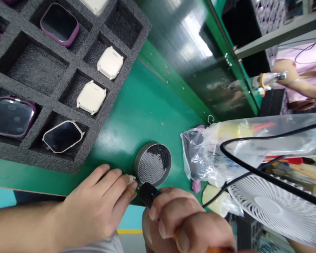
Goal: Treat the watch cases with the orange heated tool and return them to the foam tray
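Note:
My left hand [100, 200] pinches a small white piece [132, 179] between its fingertips, at the bottom middle of the view. My right hand [179, 218] grips a black-handled screwdriver [149, 194], whose tip meets the white piece. Just beyond both hands stands a round metal tin [153, 164] holding a dimpled grey surface and a heap of tiny black parts. A black foam tray [80, 58] with square cells lies to the upper left. Its cells hold white watch casings [91, 97], a cream-framed watch [63, 136] and purple-framed watches [59, 24].
A clear plastic bag [213, 151] lies on the green bench mat [144, 102] to the right of the tin. A white fan [268, 207] with a black cable stands at the lower right. A co-worker's arm [287, 75] in a pink sleeve shows at the upper right.

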The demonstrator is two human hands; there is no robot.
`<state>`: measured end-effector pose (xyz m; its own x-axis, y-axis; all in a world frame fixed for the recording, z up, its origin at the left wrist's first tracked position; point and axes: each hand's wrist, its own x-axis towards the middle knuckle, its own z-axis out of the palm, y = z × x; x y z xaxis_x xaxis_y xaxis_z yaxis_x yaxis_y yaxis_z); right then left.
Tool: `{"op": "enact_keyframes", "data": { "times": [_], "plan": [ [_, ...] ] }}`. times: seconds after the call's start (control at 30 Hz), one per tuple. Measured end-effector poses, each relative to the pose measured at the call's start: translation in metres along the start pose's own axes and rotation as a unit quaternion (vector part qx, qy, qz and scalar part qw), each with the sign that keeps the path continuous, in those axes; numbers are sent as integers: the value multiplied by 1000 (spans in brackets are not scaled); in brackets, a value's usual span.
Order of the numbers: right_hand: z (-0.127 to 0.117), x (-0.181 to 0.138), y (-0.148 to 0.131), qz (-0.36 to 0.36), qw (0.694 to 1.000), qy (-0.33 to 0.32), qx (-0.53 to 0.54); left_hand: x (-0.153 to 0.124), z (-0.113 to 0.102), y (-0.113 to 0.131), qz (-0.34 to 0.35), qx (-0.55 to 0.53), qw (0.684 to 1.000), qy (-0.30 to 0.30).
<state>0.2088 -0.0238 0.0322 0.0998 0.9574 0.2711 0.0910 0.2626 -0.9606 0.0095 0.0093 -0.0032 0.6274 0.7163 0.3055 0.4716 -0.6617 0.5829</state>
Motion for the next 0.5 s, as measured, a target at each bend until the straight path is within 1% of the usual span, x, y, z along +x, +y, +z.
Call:
{"op": "enact_keyframes", "data": {
  "times": [0.1, 0.17, 0.23, 0.3, 0.37, 0.4, 0.43, 0.5],
  "plan": [
    [0, -2, -1, 14, 1000, 21, -5, 1, 0, 0, -4, -2, 1000, 1],
    [-3, 0, -1, 17, 1000, 14, -16, 1, -1, 1, -4, -5, 1000, 1],
    [-8, 5, -2, 29, 999, -15, -17, 2, 0, 0, -3, -7, 1000, -1],
    [-10, 13, -6, 58, 997, -55, -12, 2, 0, 0, 0, -5, 1000, -3],
    [-4, 23, -11, 78, 992, -99, -5, 1, 1, 0, 3, 0, 1000, -3],
    [2, 27, -13, 71, 992, -102, -1, 1, 2, 0, 4, 4, 1000, -2],
    [9, 30, -15, 49, 995, -88, 6, 0, 2, 0, 3, 8, 1000, 0],
    [24, 35, -18, -4, 1000, 14, 20, -1, 3, 0, 0, 18, 1000, 0]
  ]
}}
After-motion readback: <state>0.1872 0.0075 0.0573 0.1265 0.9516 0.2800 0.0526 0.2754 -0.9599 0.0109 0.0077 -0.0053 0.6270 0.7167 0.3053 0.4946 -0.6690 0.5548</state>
